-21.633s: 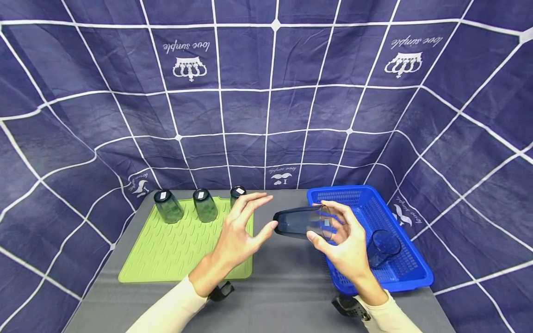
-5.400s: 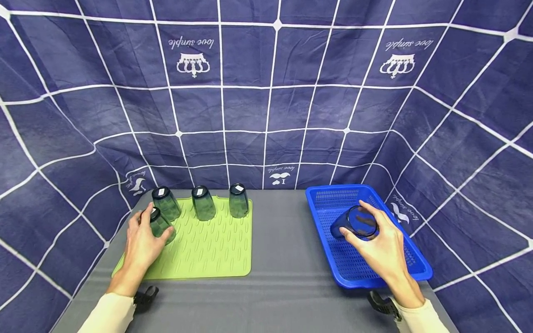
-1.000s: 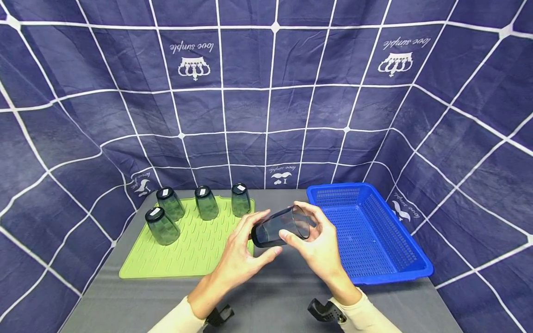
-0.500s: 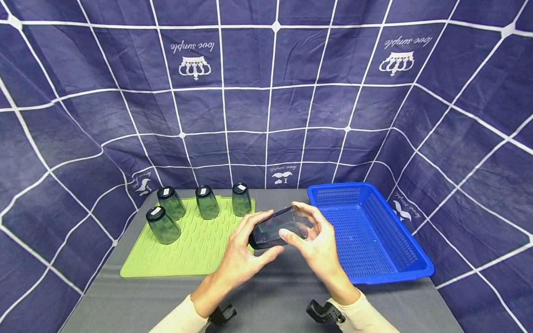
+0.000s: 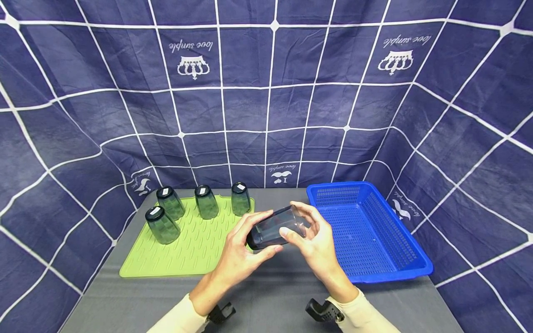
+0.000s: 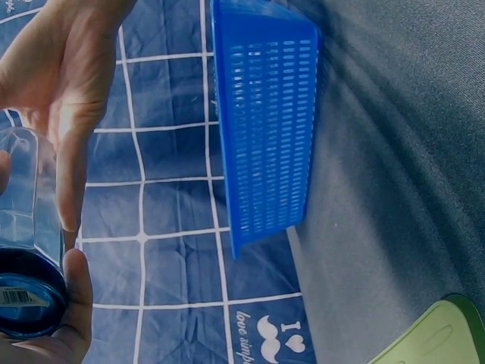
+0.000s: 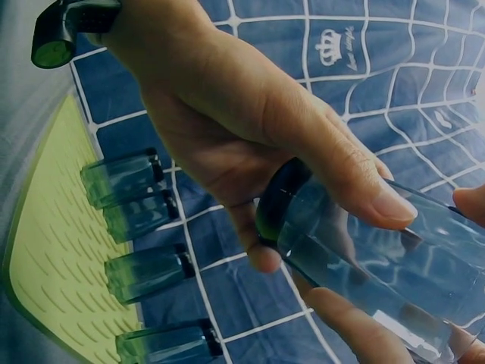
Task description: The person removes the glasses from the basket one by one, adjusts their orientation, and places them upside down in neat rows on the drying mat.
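Note:
A dark smoky drinking glass (image 5: 275,227) is held tilted in the air over the table, its base to the left and its rim to the right. My left hand (image 5: 239,249) grips the base end between thumb and fingers. Around the rim end, my right hand (image 5: 316,240) holds it with the thumb along the side. A barcode sticker (image 6: 21,296) shows on the base in the left wrist view. In the right wrist view the left thumb (image 7: 390,205) presses on the wall of the glass.
Several matching glasses stand upside down on a green drying mat (image 5: 187,259) at the left, one (image 5: 162,226) nearest the front-left. To the right is a blue perforated basket (image 5: 370,231). Patterned blue cloth (image 5: 266,106) rises behind the grey table (image 5: 266,296).
Since 5.4 s ago, the left hand has let go of the front-left glass and the right hand has lifted a glass from the basket. Over the last second the held glass shifted slightly left.

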The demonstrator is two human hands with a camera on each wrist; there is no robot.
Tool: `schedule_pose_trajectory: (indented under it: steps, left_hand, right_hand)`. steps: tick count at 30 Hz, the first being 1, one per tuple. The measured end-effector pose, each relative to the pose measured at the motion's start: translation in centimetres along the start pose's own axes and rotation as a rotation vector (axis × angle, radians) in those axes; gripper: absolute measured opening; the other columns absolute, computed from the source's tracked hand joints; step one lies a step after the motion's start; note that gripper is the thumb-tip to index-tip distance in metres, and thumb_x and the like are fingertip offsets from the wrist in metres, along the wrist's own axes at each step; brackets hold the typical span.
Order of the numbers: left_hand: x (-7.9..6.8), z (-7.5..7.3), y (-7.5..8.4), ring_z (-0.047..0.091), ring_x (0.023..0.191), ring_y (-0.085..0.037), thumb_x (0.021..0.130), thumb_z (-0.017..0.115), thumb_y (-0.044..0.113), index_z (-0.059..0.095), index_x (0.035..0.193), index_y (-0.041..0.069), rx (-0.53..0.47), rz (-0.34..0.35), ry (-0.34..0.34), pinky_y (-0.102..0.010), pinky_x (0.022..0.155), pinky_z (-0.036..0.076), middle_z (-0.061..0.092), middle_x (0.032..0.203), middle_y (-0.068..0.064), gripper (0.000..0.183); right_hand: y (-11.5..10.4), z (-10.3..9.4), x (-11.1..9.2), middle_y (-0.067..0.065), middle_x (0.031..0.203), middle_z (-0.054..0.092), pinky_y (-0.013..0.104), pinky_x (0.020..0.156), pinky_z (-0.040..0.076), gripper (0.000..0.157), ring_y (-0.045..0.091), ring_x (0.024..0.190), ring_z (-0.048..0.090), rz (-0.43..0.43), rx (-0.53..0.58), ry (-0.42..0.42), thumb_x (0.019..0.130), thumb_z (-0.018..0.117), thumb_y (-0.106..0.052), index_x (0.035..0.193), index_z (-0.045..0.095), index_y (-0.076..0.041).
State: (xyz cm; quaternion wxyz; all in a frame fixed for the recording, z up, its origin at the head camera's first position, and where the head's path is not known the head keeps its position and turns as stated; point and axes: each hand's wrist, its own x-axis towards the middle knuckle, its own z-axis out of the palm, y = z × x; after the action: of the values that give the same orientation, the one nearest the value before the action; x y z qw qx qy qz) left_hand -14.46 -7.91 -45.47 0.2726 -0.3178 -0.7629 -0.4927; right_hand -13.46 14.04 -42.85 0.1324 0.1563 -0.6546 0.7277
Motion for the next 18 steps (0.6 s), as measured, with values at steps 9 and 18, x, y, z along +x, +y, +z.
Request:
schedule_pose_trajectory:
  steps: [9,18]
  left_hand:
    - [-0.01,-0.22,-0.09,0.077,0.130,-0.024,0.079,0.110,0.014,0.073,0.155,0.019,-0.033,-0.010,0.010,-0.020,0.113,0.058,0.080,0.142,-0.006,0.084]
    - [0.50,-0.94,-0.12,0.077,0.126,-0.015,0.077,0.109,0.002,0.073,0.147,0.009,-0.177,-0.020,0.039,-0.019,0.103,0.065,0.078,0.140,-0.016,0.078]
  right_hand:
    - [0.41,-0.20,-0.06,0.009,0.146,0.071,0.030,0.100,0.071,0.071,0.013,0.125,0.076,0.054,0.067,-0.020,0.093,0.085,0.008,0.159,0.060,0.005]
    - [0.26,-0.71,-0.15,0.004,0.144,0.073,0.033,0.091,0.073,0.069,0.016,0.116,0.082,0.155,0.100,-0.104,0.101,0.081,-0.001,0.163,0.052,0.002]
